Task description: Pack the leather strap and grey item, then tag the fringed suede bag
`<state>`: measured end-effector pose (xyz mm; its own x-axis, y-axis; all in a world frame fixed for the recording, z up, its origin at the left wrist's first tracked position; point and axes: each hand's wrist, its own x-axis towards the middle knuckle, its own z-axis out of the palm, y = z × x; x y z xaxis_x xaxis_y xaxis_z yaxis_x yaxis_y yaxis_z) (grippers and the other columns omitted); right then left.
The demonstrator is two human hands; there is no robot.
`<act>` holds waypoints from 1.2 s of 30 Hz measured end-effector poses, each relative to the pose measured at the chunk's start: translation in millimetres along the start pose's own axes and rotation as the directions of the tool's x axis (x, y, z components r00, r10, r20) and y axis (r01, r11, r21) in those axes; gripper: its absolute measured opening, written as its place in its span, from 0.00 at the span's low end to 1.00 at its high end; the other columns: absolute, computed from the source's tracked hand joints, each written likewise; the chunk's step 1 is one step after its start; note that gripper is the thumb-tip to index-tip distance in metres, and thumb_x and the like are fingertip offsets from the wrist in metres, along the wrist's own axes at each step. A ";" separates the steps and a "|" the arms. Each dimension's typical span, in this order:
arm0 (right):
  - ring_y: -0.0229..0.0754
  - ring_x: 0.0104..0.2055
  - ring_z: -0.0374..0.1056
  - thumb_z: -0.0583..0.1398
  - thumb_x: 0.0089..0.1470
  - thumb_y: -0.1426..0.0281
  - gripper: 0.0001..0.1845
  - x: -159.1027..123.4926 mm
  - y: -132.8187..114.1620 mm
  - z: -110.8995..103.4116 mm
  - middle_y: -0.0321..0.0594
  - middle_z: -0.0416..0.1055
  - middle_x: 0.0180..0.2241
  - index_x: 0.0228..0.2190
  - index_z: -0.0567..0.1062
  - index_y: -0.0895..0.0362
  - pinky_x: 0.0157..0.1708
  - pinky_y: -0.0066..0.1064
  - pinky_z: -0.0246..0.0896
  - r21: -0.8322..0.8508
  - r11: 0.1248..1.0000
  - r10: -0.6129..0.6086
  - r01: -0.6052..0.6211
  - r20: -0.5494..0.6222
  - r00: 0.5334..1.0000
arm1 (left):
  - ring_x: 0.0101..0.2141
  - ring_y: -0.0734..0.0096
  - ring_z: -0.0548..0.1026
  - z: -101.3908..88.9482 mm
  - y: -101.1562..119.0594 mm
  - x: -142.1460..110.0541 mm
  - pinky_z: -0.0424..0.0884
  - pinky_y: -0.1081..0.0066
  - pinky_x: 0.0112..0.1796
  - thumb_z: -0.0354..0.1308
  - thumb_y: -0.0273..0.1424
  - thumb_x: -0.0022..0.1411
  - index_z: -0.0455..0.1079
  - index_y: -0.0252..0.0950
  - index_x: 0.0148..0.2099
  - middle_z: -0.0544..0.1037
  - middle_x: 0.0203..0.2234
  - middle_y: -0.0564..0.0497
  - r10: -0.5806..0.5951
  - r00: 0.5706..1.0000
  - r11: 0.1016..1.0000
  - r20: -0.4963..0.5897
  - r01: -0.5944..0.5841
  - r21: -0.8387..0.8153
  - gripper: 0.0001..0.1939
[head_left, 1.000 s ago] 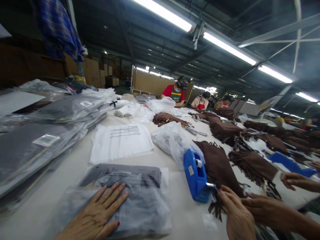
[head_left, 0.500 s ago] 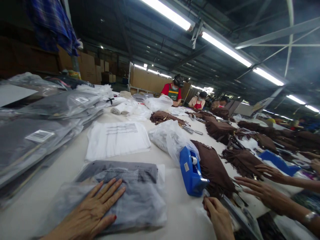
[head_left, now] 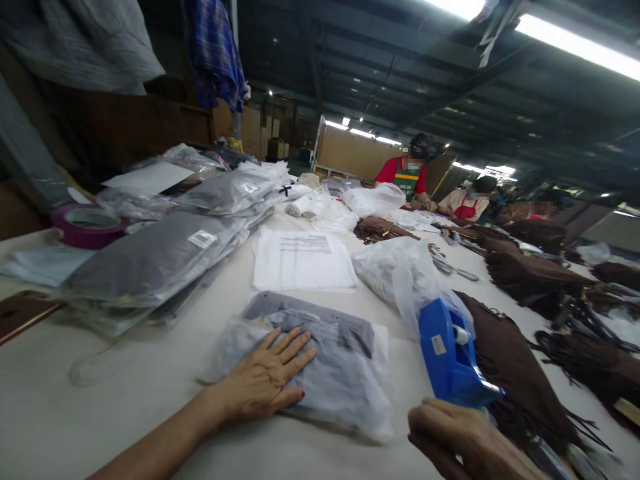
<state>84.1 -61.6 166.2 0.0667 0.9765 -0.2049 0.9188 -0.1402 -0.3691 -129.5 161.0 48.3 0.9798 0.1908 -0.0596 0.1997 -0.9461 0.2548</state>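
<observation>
My left hand [head_left: 270, 373] lies flat, fingers spread, on a dark grey folded item in a clear plastic bag [head_left: 345, 387]. Just in front of the blue tape dispenser [head_left: 445, 367], my right hand [head_left: 460, 433] is closed with fingers curled in. Whatever it pinches is hidden and blurred. A stack of white printed plastic bags [head_left: 305, 267] lies beyond the bagged item. Behind the dispenser sits a crumpled clear bag [head_left: 400, 267], and a dark brown fringed bag [head_left: 515, 360] lies to its right.
Several grey items in labelled bags [head_left: 150, 260] are piled on the left, near a roll of purple tape [head_left: 90, 223] and a phone [head_left: 23, 313]. More brown fringed bags [head_left: 540, 267] cover the right side. A person in a red shirt [head_left: 407, 173] is across the table.
The view has swung left, bringing the purple tape and phone into sight. My right hand has turned over and come away from the dispenser's front end. Another person's hands have left the view.
</observation>
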 end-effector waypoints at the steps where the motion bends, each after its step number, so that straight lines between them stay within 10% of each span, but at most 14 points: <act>1: 0.35 0.27 0.65 0.47 0.58 0.61 0.16 11.3 -4.4 -2.3 0.33 0.68 0.26 0.25 0.68 0.51 0.27 0.25 0.57 0.003 1.000 -0.025 0.025 0.029 0.999 | 0.62 0.60 0.39 -0.1 0.5 -0.1 0.38 0.53 0.59 0.42 0.45 0.65 0.36 0.47 0.65 0.40 0.64 0.49 0.000 1.000 1.000 -0.001 0.000 -0.009 0.30; 13: 0.34 0.23 0.58 0.53 0.48 0.75 0.09 124.1 20.6 13.8 0.30 0.65 0.20 0.21 0.69 0.53 0.25 0.27 0.45 -0.163 0.978 -0.124 0.130 0.047 0.991 | 0.62 0.59 0.38 -2.1 3.7 0.4 0.37 0.52 0.59 0.43 0.45 0.64 0.37 0.46 0.65 0.40 0.64 0.49 -0.025 1.000 0.996 0.011 0.026 -0.088 0.31; 20: 0.33 0.18 0.58 0.60 0.42 0.69 0.10 145.8 46.7 30.4 0.28 0.63 0.14 0.14 0.68 0.54 0.18 0.24 0.45 -0.047 0.993 0.104 -0.105 -0.018 0.994 | 0.62 0.60 0.37 0.2 2.0 1.8 0.37 0.51 0.59 0.43 0.46 0.64 0.37 0.48 0.65 0.39 0.64 0.50 -0.032 0.999 0.994 0.015 0.033 -0.101 0.31; 25: 0.38 0.21 0.62 0.56 0.50 0.61 0.13 123.7 61.3 37.8 0.35 0.67 0.18 0.21 0.69 0.56 0.21 0.29 0.51 -0.055 0.944 0.292 -0.324 -0.311 0.904 | 0.62 0.60 0.37 -2.0 2.5 2.1 0.37 0.51 0.59 0.43 0.46 0.64 0.37 0.47 0.65 0.39 0.64 0.50 -0.046 0.999 0.993 0.028 0.048 -0.103 0.31; 27: 0.41 0.26 0.67 0.50 0.56 0.60 0.16 106.7 50.9 50.2 0.40 0.71 0.24 0.27 0.71 0.56 0.26 0.31 0.57 -0.069 0.953 0.225 -0.295 -0.491 0.842 | 0.62 0.60 0.37 -1.9 2.6 1.5 0.37 0.51 0.59 0.44 0.46 0.64 0.37 0.47 0.65 0.39 0.64 0.50 -0.042 0.999 0.993 0.027 0.045 -0.109 0.32; 30: 0.44 0.44 0.69 0.48 0.59 0.62 0.17 88.5 25.1 85.5 0.46 0.73 0.40 0.42 0.69 0.59 0.42 0.34 0.60 -0.326 0.942 -0.182 -0.078 -0.692 0.698 | 0.62 0.60 0.37 -1.0 2.7 0.5 0.38 0.51 0.59 0.45 0.46 0.63 0.37 0.47 0.65 0.40 0.64 0.50 -0.034 0.999 0.993 0.017 0.036 -0.113 0.32; 33: 0.51 0.49 0.66 0.50 0.56 0.57 0.28 85.8 6.7 126.0 0.55 0.71 0.46 0.48 0.65 0.67 0.47 0.41 0.56 -0.637 0.771 -0.490 0.006 -0.587 0.645 | 0.62 0.59 0.39 -1.7 3.6 1.1 0.39 0.50 0.59 0.45 0.46 0.63 0.40 0.46 0.65 0.41 0.64 0.48 -0.034 0.999 0.994 0.010 0.035 -0.106 0.32; 36: 0.56 0.47 0.67 0.53 0.51 0.51 0.38 90.6 4.3 150.1 0.61 0.70 0.45 0.51 0.62 0.71 0.47 0.46 0.55 -0.711 0.703 -0.538 0.006 -0.527 0.658 | 0.62 0.57 0.41 -5.9 4.8 2.4 0.41 0.50 0.59 0.47 0.45 0.62 0.42 0.43 0.65 0.43 0.63 0.46 -0.013 1.000 0.996 -0.006 0.012 -0.084 0.33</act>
<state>35.7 1.7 10.0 -0.2454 0.8041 0.5415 0.9233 0.0236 0.3834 -126.1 158.5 55.0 0.9773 0.2041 -0.0572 0.2114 -0.9186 0.3338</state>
